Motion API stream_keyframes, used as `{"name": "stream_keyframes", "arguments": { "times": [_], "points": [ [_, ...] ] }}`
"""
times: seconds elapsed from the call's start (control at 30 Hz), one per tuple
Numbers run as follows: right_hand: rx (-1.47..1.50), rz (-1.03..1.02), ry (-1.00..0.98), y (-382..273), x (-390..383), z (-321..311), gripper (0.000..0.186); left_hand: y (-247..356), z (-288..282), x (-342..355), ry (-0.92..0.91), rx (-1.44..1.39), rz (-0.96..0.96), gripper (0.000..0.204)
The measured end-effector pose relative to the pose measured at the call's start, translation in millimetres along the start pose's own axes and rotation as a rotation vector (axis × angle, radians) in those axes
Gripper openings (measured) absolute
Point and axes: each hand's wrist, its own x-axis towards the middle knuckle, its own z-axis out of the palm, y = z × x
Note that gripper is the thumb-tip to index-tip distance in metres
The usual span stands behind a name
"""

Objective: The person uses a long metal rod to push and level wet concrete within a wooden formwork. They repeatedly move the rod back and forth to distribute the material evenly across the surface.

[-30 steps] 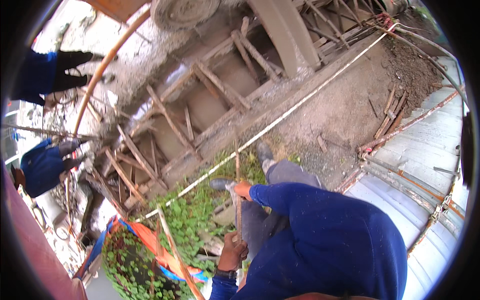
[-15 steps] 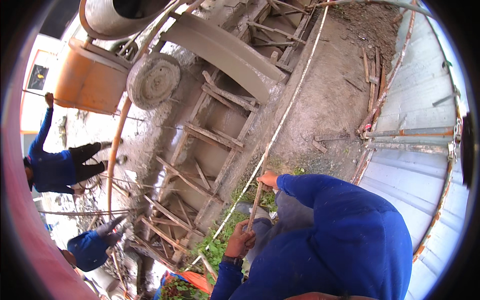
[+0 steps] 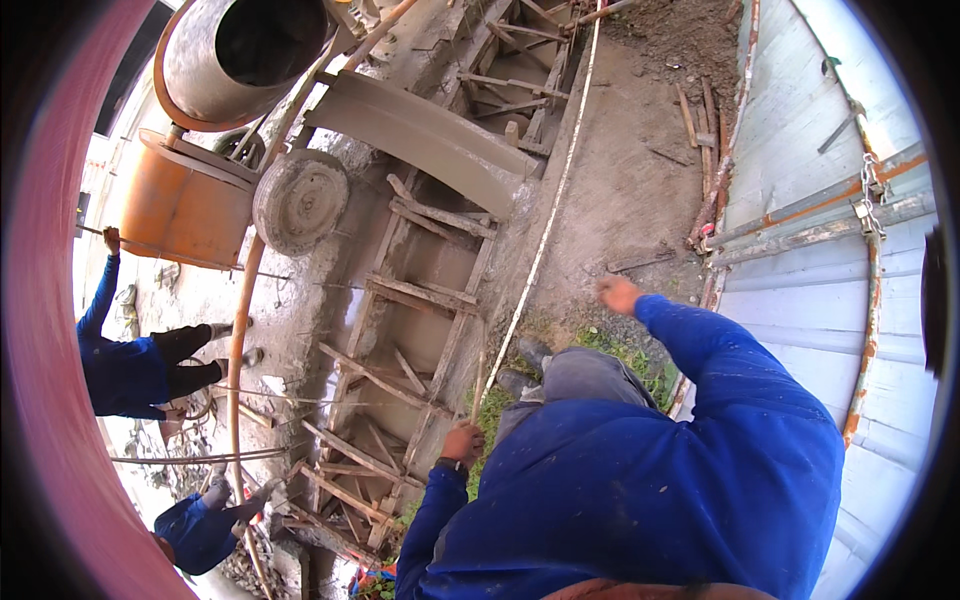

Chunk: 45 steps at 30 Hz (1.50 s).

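Note:
My left hand is closed around a thin wooden stick, which points away from me toward the edge of the formwork. A dark band circles that wrist. My right hand is off the stick, held out to the right above the bare soil; its fingers are blurred and I cannot make out their shape. Left of my boots, a taut pale line runs beside the stick. Beyond it lies the wooden formwork with crosspieces over wet grey concrete.
A concrete-smeared chute reaches over the formwork from an orange mixer with a wheel. Two co-workers in blue, one person and another person, are at left. A metal sheet fence borders the right. Loose boards lie nearby.
My right hand has let go of the stick and swung out to the right. My left hand still holds the stick, now lower and further left. The view has shifted.

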Motion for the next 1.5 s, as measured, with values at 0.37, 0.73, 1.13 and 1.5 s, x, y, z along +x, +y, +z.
{"name": "stream_keyframes", "arguments": {
  "times": [0.37,0.73,1.13,1.5],
  "points": [
    [0.164,0.091,-0.022,21.8,-48.0,-49.0,0.033,35.3,21.2,3.6,0.001,0.853,0.257,0.005],
    [0.289,0.181,0.533,323.3,-19.5,-230.9,0.025,208.7,180.2,162.0,-0.208,1.576,0.401,0.023],
    [0.287,0.203,0.36,287.6,87.9,-351.7,0.029,338.7,420.5,150.1,-0.009,0.592,-0.038,0.009],
    [-0.039,0.238,0.155,327.0,267.9,-488.3,0.032,466.5,580.9,291.0,-0.431,1.239,0.616,0.01]
  ]
}}
